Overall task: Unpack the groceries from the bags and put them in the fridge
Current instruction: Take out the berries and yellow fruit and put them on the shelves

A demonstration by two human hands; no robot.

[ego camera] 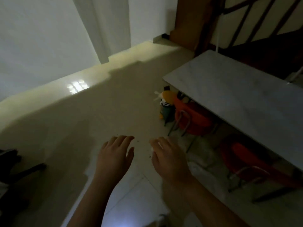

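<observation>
Head view, dim light. Both bare forearms are extended forward and downward over a pale tiled floor point(101, 112). The left hand point(114, 154) is seen from the back, palm down, with its fingers nearly straight, close together and holding nothing. The right hand point(168, 156) is held just beside it, apart from it, also palm down with relaxed, slightly bent fingers; it too holds nothing, though its outline is somewhat blurred. A grey marbled tabletop point(237, 89) is shown at the right, well apart from both hands, with its surface tilted across the frame by the wide-angle lens. Under the tabletop two red stools point(193, 118) with metal legs are tucked, one nearer the far corner and one nearer the viewer. At the far corner of the tabletop, on the floor and just beside the farther stool, a small cluster of coloured items point(165, 102) is seen, yellow, orange and dark green; whether these are the grocery bags cannot be told from this view. A white wall point(41, 38) is shown at the upper left, with a bright patch of reflected light point(77, 86) on the floor near its base. A dark stair railing point(255, 18) is seen at the upper right, behind the tabletop. A dark, unidentifiable object point(11, 163) lies at the left edge.
</observation>
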